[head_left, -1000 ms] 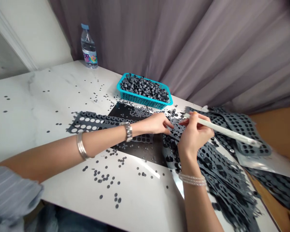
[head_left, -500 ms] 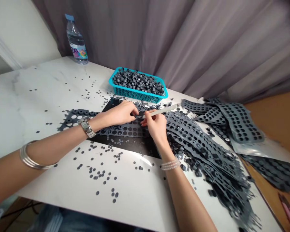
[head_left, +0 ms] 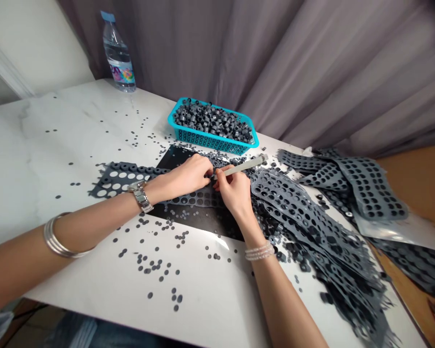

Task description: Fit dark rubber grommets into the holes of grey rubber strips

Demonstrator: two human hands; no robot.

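A grey perforated rubber sheet (head_left: 199,198) lies across a black mat (head_left: 192,218), its left end reaching onto the white table. My left hand (head_left: 190,175) is over the sheet, fingers curled down and closed near its far edge; what they pinch is hidden. Just to the right, my right hand (head_left: 237,192) grips a slim white pen-like tool (head_left: 247,165) that slants up to the right. The tool's working end is down between the two hands, too covered to make out. Both hands are close together, almost touching.
A turquoise basket (head_left: 217,140) full of small grey rubber rings stands behind the mat. Punched sheets (head_left: 304,208) pile up on the right, with more sheets (head_left: 371,188) beyond. Small dark discs (head_left: 154,265) litter the table (head_left: 105,290). A water bottle (head_left: 119,60) stands at the back left.
My left hand has shifted slightly right, closer to my right hand, and its fingers are more curled. The white tool's upper end has tipped a little. The whole view has moved slightly.
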